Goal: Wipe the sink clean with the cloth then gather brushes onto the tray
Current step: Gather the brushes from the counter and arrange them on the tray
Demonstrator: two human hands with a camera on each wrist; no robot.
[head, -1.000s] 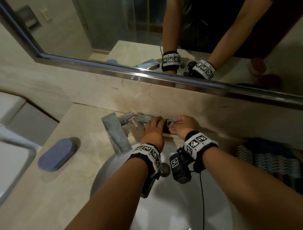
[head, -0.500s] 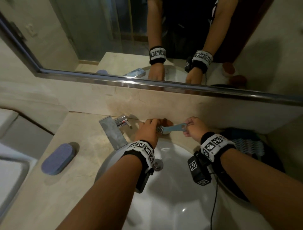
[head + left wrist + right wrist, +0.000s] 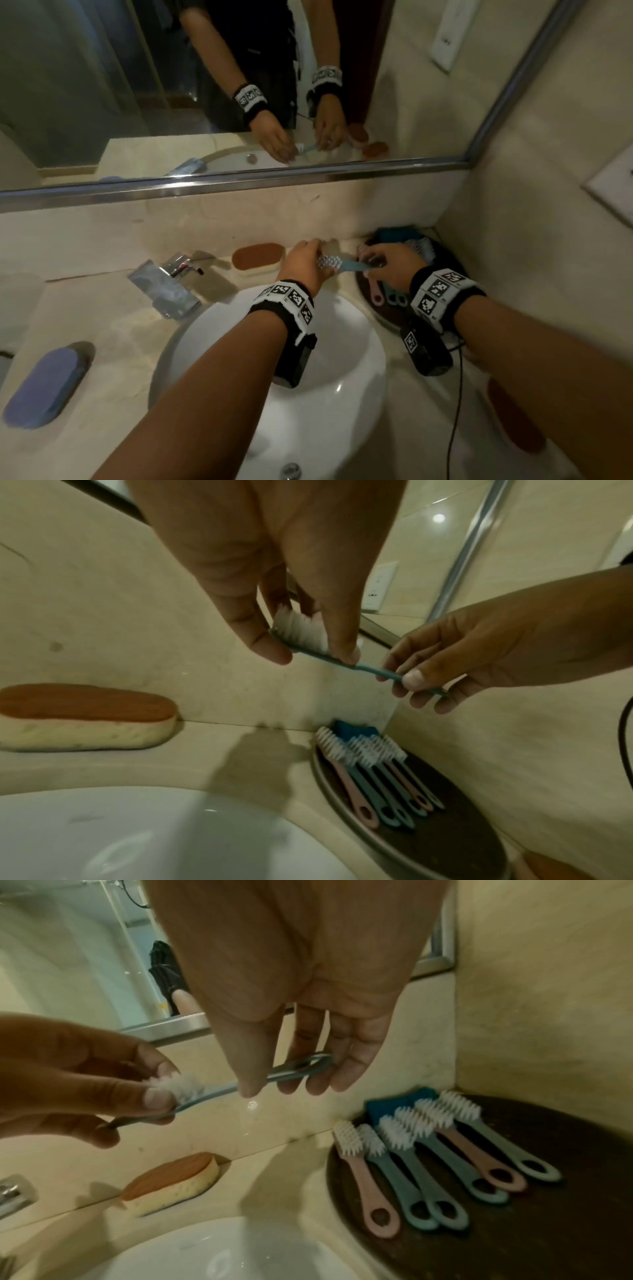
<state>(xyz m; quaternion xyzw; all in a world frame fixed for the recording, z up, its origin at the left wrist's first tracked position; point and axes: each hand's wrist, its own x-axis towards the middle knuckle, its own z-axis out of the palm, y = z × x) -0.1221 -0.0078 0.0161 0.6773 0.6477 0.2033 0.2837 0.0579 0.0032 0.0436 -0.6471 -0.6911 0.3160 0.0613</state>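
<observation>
A blue-handled brush [image 3: 346, 265] with white bristles hangs in the air between both hands, behind the white sink [image 3: 291, 377]. My left hand [image 3: 310, 653] pinches its bristle head [image 3: 301, 634]. Its looped handle end [image 3: 301, 1068] is pinched by my right hand [image 3: 281, 1080], which hovers over the dark round tray [image 3: 514, 1231] in the back right corner. Several pink and blue brushes [image 3: 424, 1164] lie side by side on that tray. A blue cloth [image 3: 400, 1104] lies at the tray's far edge, under the brush heads.
A chrome faucet [image 3: 164, 287] stands left of the sink. An orange sponge [image 3: 258, 258] lies against the back wall, a purple sponge [image 3: 44, 383] on the counter at left, and another orange one [image 3: 513, 418] at front right. Walls close in the tray's corner.
Both hands have carried the blue brush to the right, from beside the faucet to the tray's edge. The orange sponge behind the sink is now uncovered.
</observation>
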